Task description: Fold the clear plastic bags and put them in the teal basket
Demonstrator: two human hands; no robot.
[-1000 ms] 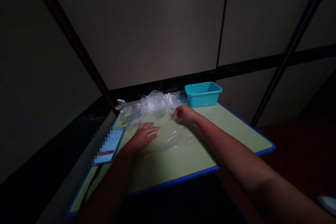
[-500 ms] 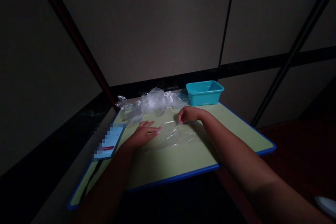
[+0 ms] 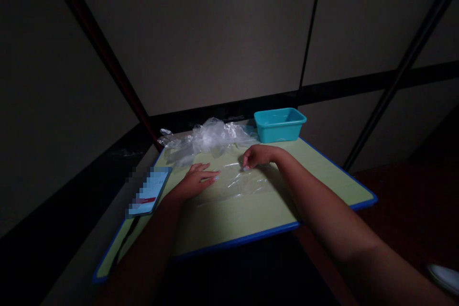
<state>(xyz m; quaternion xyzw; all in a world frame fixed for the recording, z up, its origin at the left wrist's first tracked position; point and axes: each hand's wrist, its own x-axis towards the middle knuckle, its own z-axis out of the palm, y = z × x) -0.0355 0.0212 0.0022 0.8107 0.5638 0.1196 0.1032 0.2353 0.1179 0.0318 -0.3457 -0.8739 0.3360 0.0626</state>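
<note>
A clear plastic bag (image 3: 238, 187) lies flat on the yellow-green tabletop (image 3: 229, 224). My left hand (image 3: 196, 180) rests palm down over its left side, fingers spread. Above the far right part of the bag, my right hand (image 3: 256, 157) is bent at the wrist, its fingertips pinched together on the film. Just beyond both hands, a crumpled heap of clear plastic bags (image 3: 215, 135) spreads along the back of the table.
A turquoise plastic basket (image 3: 279, 129) stands at the back right corner. On the left edge lies a phone (image 3: 154, 193) with a lit screen, a dark strap (image 3: 127, 239) below it. Blue trim (image 3: 244, 241) edges the table, and panelled walls stand behind.
The view has shifted very slightly. Both hands keep nearly the same places, with the right fingertips still pinched at the bag.
</note>
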